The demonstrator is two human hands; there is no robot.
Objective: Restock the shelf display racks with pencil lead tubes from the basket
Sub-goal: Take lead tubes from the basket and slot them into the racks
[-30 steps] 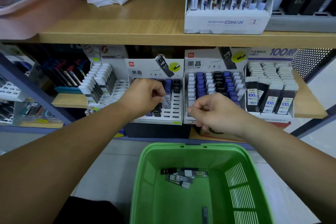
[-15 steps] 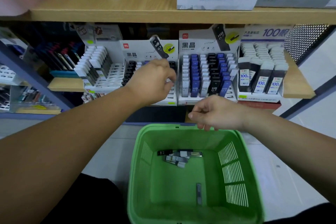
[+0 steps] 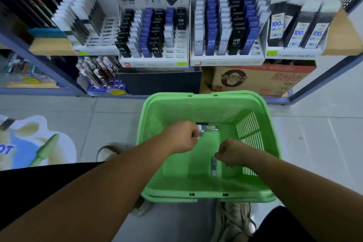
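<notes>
Pale, smooth floor tiles (image 3: 110, 116) carry a glossy blue-and-cream sticker (image 3: 35, 143) at far left. A blue metal shelf frame (image 3: 39, 61) holds white card display racks. The middle rack (image 3: 153, 61) shows slim black, white and blue tubes with bare slots on its right, and the right rack (image 3: 225, 59) is nearly full. Below is a green slatted plastic basket (image 3: 206, 104). Inside it, the left hand (image 3: 184, 135) curls at a small pile of lead tubes (image 3: 209, 127) by the far wall, and the right hand (image 3: 229, 155) is fisted over a single tube (image 3: 214, 168). Whether either hand grips a tube cannot be told. A brown cardboard box (image 3: 261, 78) sits under the shelf.
</notes>
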